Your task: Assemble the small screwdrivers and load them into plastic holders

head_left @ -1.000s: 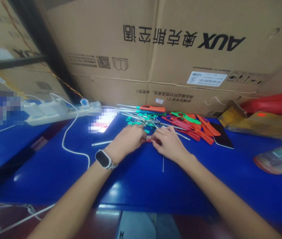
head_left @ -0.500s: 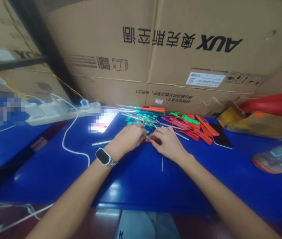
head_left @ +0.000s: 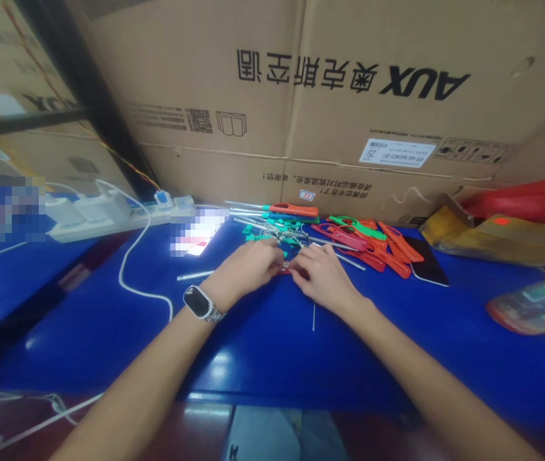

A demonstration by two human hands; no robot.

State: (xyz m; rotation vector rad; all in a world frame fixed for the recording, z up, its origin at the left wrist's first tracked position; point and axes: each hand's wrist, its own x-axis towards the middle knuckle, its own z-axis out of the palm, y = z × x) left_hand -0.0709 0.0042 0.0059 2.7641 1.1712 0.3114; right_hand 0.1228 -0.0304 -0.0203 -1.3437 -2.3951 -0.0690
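Observation:
Low over the blue table, my left hand (head_left: pixel 257 264) and my right hand (head_left: pixel 324 274) meet with fingers closed around a red lighter handle (head_left: pixel 284 269). Only a short stretch of it shows between the fingertips; the rest is covered. A metal tube (head_left: pixel 195 276) sticks out to the left of my left hand, and a thin rod (head_left: pixel 314 317) shows below my right wrist. Just beyond the fingers lies a heap of small green parts (head_left: pixel 291 225). Red and orange lighter handles (head_left: pixel 382 253) and a green handle (head_left: pixel 357 227) are piled right of it.
A large cardboard box (head_left: pixel 330 128) stands behind the table (head_left: pixel 253 358). On the left are a power strip (head_left: pixel 157 214), a white cable (head_left: pixel 123 282) and a lit phone (head_left: pixel 205 234). A dark phone (head_left: pixel 428 262) and a plastic-wrapped package (head_left: pixel 536 301) lie to the right.
Both hands stay in nearly the same place on the red handle. My right fingers have shifted slightly; the surrounding things have not moved.

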